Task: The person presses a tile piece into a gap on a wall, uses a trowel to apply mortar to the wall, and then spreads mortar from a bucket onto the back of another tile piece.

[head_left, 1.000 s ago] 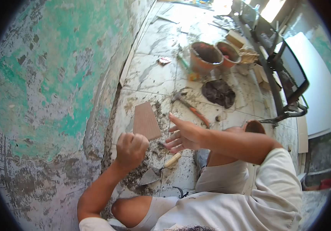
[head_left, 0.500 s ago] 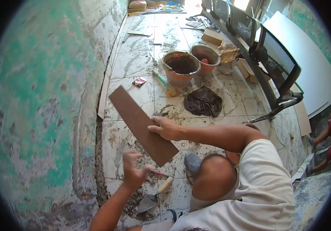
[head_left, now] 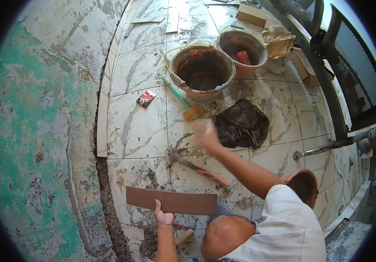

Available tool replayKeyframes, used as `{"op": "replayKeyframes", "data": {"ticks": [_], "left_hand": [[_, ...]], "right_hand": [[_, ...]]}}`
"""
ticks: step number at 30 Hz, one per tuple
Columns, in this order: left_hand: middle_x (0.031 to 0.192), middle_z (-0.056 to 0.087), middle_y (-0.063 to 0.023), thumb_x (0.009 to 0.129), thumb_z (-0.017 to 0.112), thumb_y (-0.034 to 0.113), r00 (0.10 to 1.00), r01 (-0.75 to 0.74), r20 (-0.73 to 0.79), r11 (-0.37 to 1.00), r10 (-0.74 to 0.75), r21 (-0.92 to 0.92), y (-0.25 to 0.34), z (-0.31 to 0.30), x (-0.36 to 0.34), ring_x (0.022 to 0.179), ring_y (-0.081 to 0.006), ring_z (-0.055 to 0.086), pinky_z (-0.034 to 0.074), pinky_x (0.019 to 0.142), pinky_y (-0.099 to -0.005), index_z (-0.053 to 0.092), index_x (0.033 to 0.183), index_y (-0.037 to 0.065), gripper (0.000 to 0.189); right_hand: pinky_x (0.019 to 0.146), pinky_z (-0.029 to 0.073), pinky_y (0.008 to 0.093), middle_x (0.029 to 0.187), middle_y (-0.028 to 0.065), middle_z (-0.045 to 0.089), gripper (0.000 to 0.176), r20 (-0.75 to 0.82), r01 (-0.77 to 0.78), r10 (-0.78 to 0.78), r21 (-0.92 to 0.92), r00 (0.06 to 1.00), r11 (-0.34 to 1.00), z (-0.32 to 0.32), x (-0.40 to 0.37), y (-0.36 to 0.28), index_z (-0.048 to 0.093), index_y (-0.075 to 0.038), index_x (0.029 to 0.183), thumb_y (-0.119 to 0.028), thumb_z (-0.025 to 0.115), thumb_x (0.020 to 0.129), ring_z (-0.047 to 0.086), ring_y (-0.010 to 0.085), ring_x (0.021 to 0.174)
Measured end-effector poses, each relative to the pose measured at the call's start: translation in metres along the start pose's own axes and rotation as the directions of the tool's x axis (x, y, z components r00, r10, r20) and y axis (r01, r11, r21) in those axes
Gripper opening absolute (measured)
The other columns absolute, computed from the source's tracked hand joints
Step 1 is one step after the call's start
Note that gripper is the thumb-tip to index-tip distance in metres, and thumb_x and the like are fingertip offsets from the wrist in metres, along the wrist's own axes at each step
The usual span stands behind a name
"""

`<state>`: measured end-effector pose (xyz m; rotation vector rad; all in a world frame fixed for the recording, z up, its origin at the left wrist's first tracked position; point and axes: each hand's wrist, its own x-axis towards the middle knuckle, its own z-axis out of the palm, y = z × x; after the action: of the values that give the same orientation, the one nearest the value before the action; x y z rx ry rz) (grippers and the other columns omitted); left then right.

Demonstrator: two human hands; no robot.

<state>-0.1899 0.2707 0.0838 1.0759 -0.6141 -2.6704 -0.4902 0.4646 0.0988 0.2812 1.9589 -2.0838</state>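
Note:
My left hand (head_left: 164,217) grips a long brown tile strip (head_left: 170,200) near its lower edge, with the thumb on its face. My right hand (head_left: 205,134), blurred by motion, is raised over the floor beside a crumpled dark cloth or bag (head_left: 243,124); its fingers are smeared. Near it lies a mallet with a green handle (head_left: 177,93) and orange head. Between my right hand and the strip, a claw hammer (head_left: 196,168) with an orange and black handle rests on the floor. A wooden handle (head_left: 184,237) and a thin red tool (head_left: 182,225) show below the strip.
Two mortar-stained buckets (head_left: 202,72) (head_left: 242,50) stand ahead. A red packet (head_left: 145,99) lies on the marble-patterned tiles. A peeling green wall (head_left: 35,144) borders the left, with a rough gap along its foot. Black mesh chairs (head_left: 355,65) and an orange-rimmed bowl (head_left: 304,187) are at right.
The brown strip has passed from my right hand to my left and turned nearly level. My right hand has moved forward, off the strip. The view has shifted, and the hammer now shows.

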Motion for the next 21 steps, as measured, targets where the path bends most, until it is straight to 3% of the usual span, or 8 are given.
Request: {"op": "replayKeyframes", "data": {"ticks": [1, 3, 5, 8, 12, 14, 19, 21], "left_hand": [[0.127, 0.057, -0.013, 0.095, 0.06, 0.028, 1.0, 0.0, -0.011, 1.0, 0.0, -0.002, -0.002, -0.003, -0.001, 0.119, -0.0317, 0.053, 0.04, 0.106, -0.0497, 0.051, 0.129, 0.004, 0.043], [0.127, 0.057, -0.013, 0.095, 0.06, 0.028, 0.997, 0.014, -0.072, 1.0, -0.016, -0.026, -0.004, -0.006, -0.005, 0.12, -0.0323, 0.053, 0.04, 0.106, -0.0514, 0.051, 0.129, 0.004, 0.043], [0.128, 0.057, -0.0126, 0.094, 0.061, 0.028, 0.995, -0.005, -0.104, 1.0, 0.004, -0.007, -0.004, -0.017, -0.004, 0.121, -0.0326, 0.052, 0.039, 0.105, -0.0525, 0.05, 0.13, 0.004, 0.045], [0.129, 0.055, -0.0125, 0.094, 0.062, 0.029, 0.972, -0.013, -0.236, 1.0, 0.013, 0.002, -0.003, -0.028, -0.004, 0.121, -0.0327, 0.051, 0.039, 0.105, -0.0528, 0.05, 0.131, 0.004, 0.046], [0.128, 0.056, -0.0129, 0.094, 0.061, 0.028, 0.973, -0.052, -0.224, 0.998, 0.058, 0.033, 0.0, -0.04, 0.0, 0.12, -0.0325, 0.052, 0.039, 0.106, -0.0525, 0.051, 0.129, 0.004, 0.043], [0.125, 0.058, -0.0134, 0.095, 0.06, 0.027, 0.973, -0.067, -0.217, 0.997, 0.073, 0.034, 0.003, -0.047, 0.003, 0.119, -0.0324, 0.053, 0.038, 0.106, -0.0518, 0.052, 0.127, 0.003, 0.041], [0.125, 0.057, -0.0147, 0.093, 0.063, 0.022, 0.966, -0.132, -0.207, 0.984, 0.156, 0.122, 0.014, -0.076, -0.001, 0.117, -0.0334, 0.052, 0.04, 0.103, -0.0518, 0.051, 0.127, 0.001, 0.041], [0.12, 0.059, -0.0131, 0.091, 0.067, 0.018, 0.969, -0.003, -0.247, 1.0, 0.005, 0.009, 0.023, -0.103, -0.003, 0.11, -0.0329, 0.056, 0.046, 0.095, -0.0517, 0.051, 0.127, 0.0, 0.044]], "right_hand": [[0.071, 0.055, 0.0427, 0.113, 0.0149, 0.049, 0.072, -0.15, -0.175, 0.219, 0.262, 0.964, 0.949, -0.007, 0.02, -0.048, 0.033, -0.002, 0.132, -0.05, 0.065, 0.088, 0.06, 0.0304, 0.092], [0.077, 0.054, 0.0493, 0.119, 0.0193, 0.046, 0.087, -0.229, -0.062, 0.209, 0.521, 0.951, 0.851, -0.018, 0.07, -0.077, 0.03, 0.001, 0.135, -0.054, 0.07, 0.081, 0.057, 0.0404, 0.1], [0.074, 0.056, 0.048, 0.119, 0.0188, 0.047, 0.077, -0.268, -0.107, 0.272, 0.503, 0.924, 0.858, -0.015, 0.11, -0.069, 0.03, -0.001, 0.134, -0.041, 0.072, 0.084, 0.058, 0.0372, 0.1], [0.066, 0.062, 0.042, 0.114, 0.0154, 0.05, 0.053, -0.395, 0.06, 0.21, 0.571, 0.895, 0.819, 0.011, 0.112, -0.086, 0.031, -0.003, 0.126, -0.008, 0.064, 0.085, 0.061, 0.0266, 0.092], [0.066, 0.063, 0.0417, 0.112, 0.0142, 0.05, 0.05, -0.421, 0.128, 0.176, 0.601, 0.89, 0.789, 0.011, 0.106, -0.074, 0.033, -0.003, 0.125, -0.003, 0.061, 0.084, 0.062, 0.0254, 0.085], [0.064, 0.062, 0.0387, 0.103, 0.0116, 0.053, 0.04, -0.372, 0.21, -0.011, 0.497, 0.928, 0.842, 0.008, 0.079, -0.068, 0.041, -0.003, 0.118, 0.0, 0.058, 0.082, 0.063, 0.0227, 0.077], [0.063, 0.062, 0.0356, 0.098, 0.0113, 0.06, 0.038, -0.093, 0.119, -0.091, 0.36, 0.991, 0.925, -0.008, -0.005, -0.109, 0.049, 0.0, 0.115, 0.0, 0.059, 0.079, 0.065, 0.0204, 0.08], [0.062, 0.061, 0.0343, 0.093, 0.0117, 0.064, 0.032, 0.053, 0.11, -0.125, 0.226, 0.991, 0.968, -0.017, -0.034, -0.128, 0.056, 0.001, 0.109, -0.001, 0.06, 0.077, 0.066, 0.0198, 0.077]]}}
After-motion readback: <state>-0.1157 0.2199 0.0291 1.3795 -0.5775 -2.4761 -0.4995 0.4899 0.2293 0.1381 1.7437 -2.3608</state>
